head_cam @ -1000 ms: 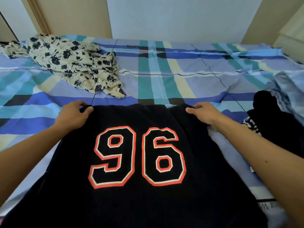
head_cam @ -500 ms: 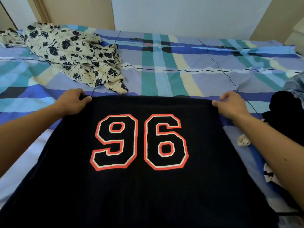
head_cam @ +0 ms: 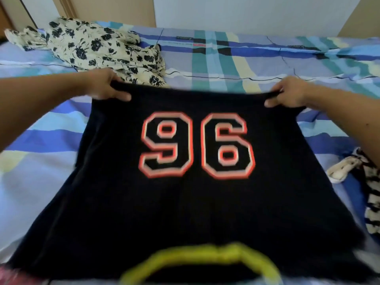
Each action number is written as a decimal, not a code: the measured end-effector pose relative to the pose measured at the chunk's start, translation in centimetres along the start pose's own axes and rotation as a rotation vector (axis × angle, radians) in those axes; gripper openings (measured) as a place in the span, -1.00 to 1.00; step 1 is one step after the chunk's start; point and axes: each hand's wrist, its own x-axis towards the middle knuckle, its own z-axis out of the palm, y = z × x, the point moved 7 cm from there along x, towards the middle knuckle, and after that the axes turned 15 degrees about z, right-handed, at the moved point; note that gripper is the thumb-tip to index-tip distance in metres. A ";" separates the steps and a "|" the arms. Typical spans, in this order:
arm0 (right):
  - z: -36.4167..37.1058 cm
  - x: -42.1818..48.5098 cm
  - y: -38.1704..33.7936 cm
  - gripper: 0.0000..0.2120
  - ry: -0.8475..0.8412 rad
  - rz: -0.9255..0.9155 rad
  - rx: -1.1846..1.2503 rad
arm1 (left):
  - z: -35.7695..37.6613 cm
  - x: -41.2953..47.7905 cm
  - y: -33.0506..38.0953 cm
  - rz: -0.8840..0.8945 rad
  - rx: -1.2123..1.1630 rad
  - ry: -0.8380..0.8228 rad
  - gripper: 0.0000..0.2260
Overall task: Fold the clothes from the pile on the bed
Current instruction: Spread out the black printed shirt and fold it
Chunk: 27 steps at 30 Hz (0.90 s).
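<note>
A: Biggest first. Bed (head_cam: 267, 64), covered in a plaid sheet: blue, teal, pale yellow bands, thin black lines. Cotton-like, lightly creased.

B: Any writing on it?

A: A small dark tag and a thin line of print near the far edge, too blurred to read.

B: Next?

A: Black jersey (head_cam: 185, 202), spread over the near half of the bed, far edge lifted. Large "96" (head_cam: 196, 145) on it in black block numerals, outlined white, then orange-red. A yellow-green band (head_cam: 201, 258) curves at its near end, heavily blurred; looks like a neckline, can't confirm.

B: Hands?

A: Left hand (head_cam: 102, 85) pinches the far left corner of the jersey, fingers curled over the edge, thumb on top. Right hand (head_cam: 287, 92) does the same at the far right corner. Fabric is stretched taut between them.

B: Other clothes?

A: Cream floral garment (head_cam: 98, 46), black flower print, crumpled at far left, just behind the left hand. At the right edge, a cream-and-black patterned piece (head_cam: 370, 194), bunched, partly cut off by the frame.

B: Containers?

A: None seen.
</note>
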 end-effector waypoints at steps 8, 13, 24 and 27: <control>-4.3 -2.1 -1.9 -0.76 0.378 -0.063 0.025 | -4.1 -0.8 2.6 0.027 0.284 0.170 -0.70; -4.2 -6.9 0.3 -0.81 0.111 -0.116 0.028 | -5.2 -7.4 5.9 0.293 0.254 0.180 -0.83; 6.0 -21.5 6.5 -0.62 -0.290 -0.314 -0.478 | 7.6 -22.9 5.0 0.733 0.653 -0.034 -0.83; 6.5 -22.2 7.4 -0.67 -0.379 -0.261 -0.428 | 8.5 -23.7 2.8 0.614 0.675 -0.174 -0.75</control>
